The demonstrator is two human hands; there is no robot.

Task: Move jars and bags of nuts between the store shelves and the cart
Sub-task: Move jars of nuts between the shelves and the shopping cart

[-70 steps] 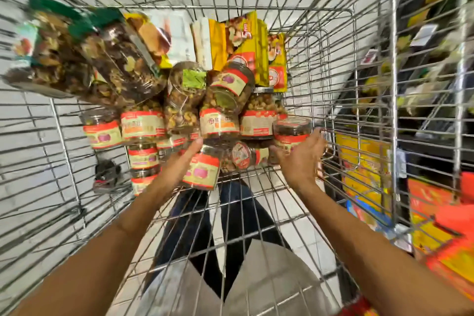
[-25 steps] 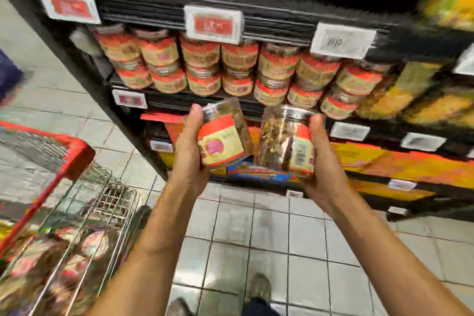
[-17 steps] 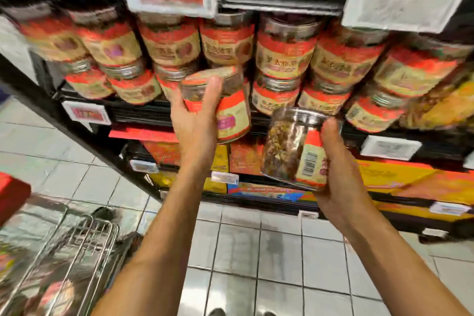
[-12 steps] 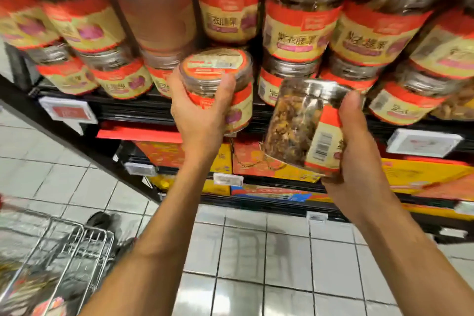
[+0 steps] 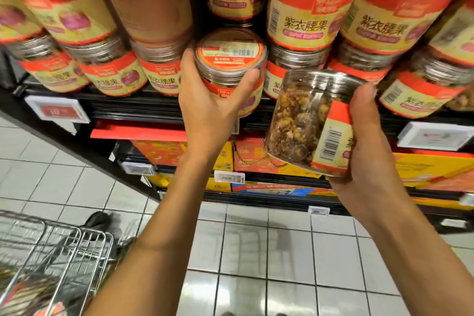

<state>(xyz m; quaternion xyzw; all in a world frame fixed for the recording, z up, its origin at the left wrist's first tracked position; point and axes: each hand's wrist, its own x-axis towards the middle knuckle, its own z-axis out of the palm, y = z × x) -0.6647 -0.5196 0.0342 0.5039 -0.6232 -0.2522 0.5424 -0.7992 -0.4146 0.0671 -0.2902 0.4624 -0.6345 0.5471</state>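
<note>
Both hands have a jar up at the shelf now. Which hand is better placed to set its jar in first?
Left. The left hand has its jar already at the gap in the lower row of shelf jars. The right hand holds its jar lower, tilted, in front of the shelf edge.

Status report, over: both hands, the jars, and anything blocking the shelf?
Left hand grips jar at the shelf gap. Right hand holds second jar, off the shelf. Stacked jars crowd the gap.
</note>
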